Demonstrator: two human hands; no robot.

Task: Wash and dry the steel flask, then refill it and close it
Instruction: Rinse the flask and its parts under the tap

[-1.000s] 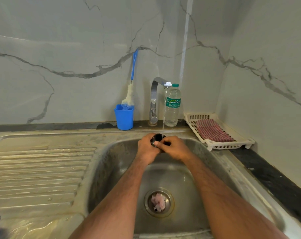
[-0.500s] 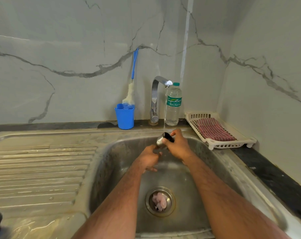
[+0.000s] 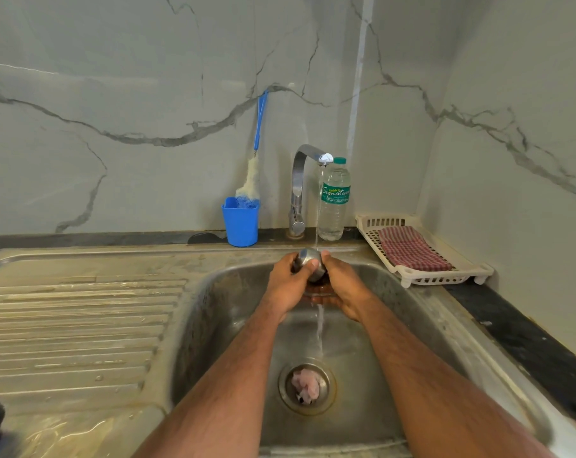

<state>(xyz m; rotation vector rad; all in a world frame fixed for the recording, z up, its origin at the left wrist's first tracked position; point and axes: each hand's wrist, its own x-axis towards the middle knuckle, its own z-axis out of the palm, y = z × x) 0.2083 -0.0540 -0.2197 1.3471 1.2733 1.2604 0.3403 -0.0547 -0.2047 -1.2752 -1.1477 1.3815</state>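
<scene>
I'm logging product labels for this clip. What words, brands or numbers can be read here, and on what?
"Signature": large white script on the green label of the plastic water bottle beside the tap.
Small word above it on the same label: too blurred to read surely.
Fine print below it: too small to read.
Steel flask, blue cup, white tray: no text visible.

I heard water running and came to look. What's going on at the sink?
A person is rinsing a steel flask under the running tap, over the sink basin. The left hand and the right hand both grip it, fingers curled round it. Water runs off below the hands toward the drain. A checked cloth lies in the white tray on the right.
</scene>
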